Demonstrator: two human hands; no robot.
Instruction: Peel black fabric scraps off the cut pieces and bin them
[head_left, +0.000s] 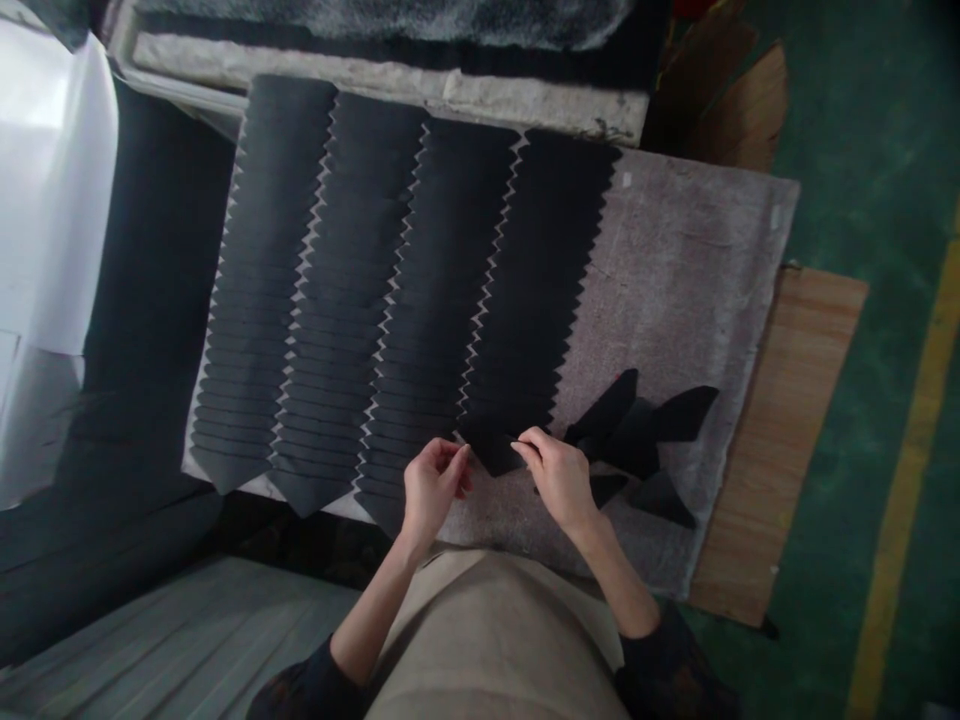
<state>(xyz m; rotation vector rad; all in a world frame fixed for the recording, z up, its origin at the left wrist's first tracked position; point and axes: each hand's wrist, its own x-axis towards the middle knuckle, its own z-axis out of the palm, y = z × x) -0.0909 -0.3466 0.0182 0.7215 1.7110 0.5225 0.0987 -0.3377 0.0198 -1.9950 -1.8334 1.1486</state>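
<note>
My left hand [436, 487] and my right hand [557, 476] pinch opposite corners of a dark, pointed flat piece [493, 452], which looks like cut fabric or leather. It lies at the near end of the rightmost overlapping row [553, 270] of similar pieces. More such rows [289, 200] stretch side by side to the left, their pointed edges making zigzag borders. A loose heap of the same dark pieces [636, 430] rests just right of my right hand. All of them lie on a greyish, felt-like board [675, 270].
A wooden board [787, 430] sticks out under the right side. Behind stands a pale-edged surface [525, 95] with dark fuzzy material. White sheeting [52, 200] is at the left. Green floor [862, 150] with a yellow line [900, 500] shows at right.
</note>
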